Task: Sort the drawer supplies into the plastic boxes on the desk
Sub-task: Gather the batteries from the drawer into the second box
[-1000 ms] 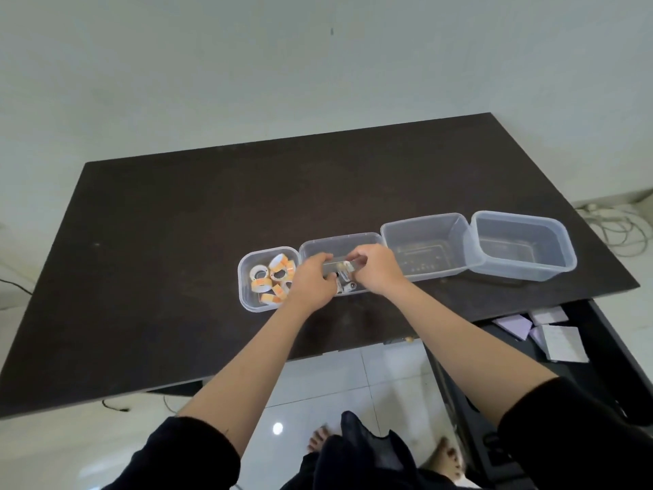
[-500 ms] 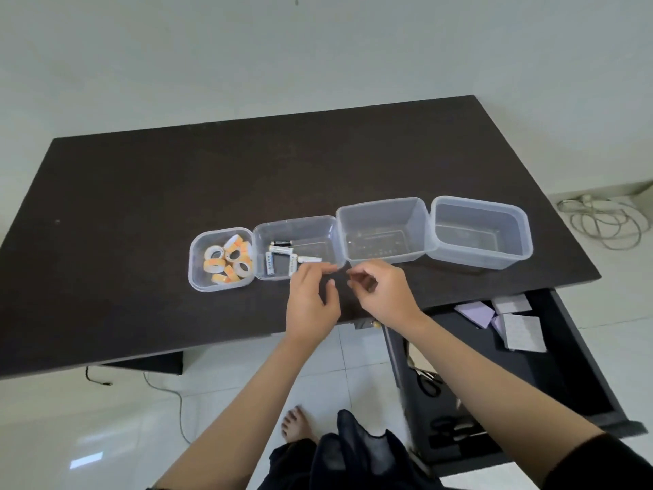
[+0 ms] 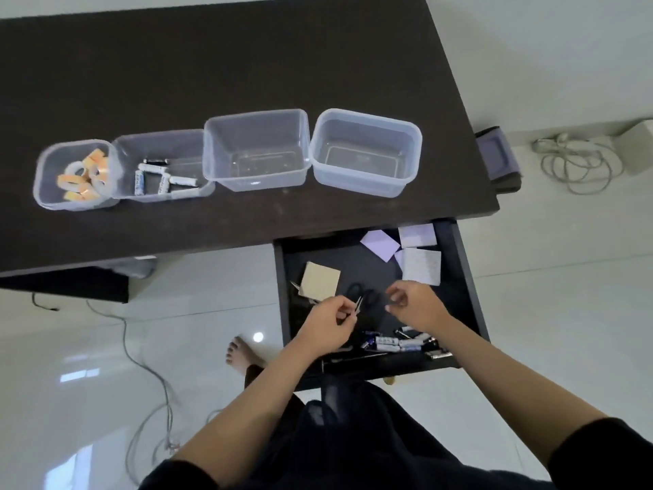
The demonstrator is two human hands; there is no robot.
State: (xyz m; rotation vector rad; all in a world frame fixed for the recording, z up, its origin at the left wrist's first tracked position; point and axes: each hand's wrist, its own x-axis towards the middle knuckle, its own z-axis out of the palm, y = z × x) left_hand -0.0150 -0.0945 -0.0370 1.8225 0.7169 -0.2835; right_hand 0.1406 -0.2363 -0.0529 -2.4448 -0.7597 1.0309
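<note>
Four clear plastic boxes stand in a row on the dark desk [image 3: 247,58]. The leftmost box [image 3: 44,185] holds orange and white tape rolls, and the second box [image 3: 190,150] holds several batteries. The third box [image 3: 256,150] and fourth box [image 3: 365,153] are empty. Below the desk's right end the drawer [image 3: 463,277] is pulled out. Black-handled scissors [image 3: 365,295] lie in it. My left hand [image 3: 328,321] pinches their blade tips. My right hand [image 3: 415,305] hovers by the handles, fingers curled and apart, holding nothing.
The drawer also holds a tan pad [image 3: 319,281], purple and white note pads [image 3: 420,265] at the back, and several loose batteries [image 3: 399,343] at the front. A grey cable [image 3: 148,376] runs over the floor on the left. A white cable coil [image 3: 576,164] lies on the right.
Both hands left the battery box, came back off the desk and dropped into the open drawer. My view tilted down. The left fingers closed on the scissors' blades.
</note>
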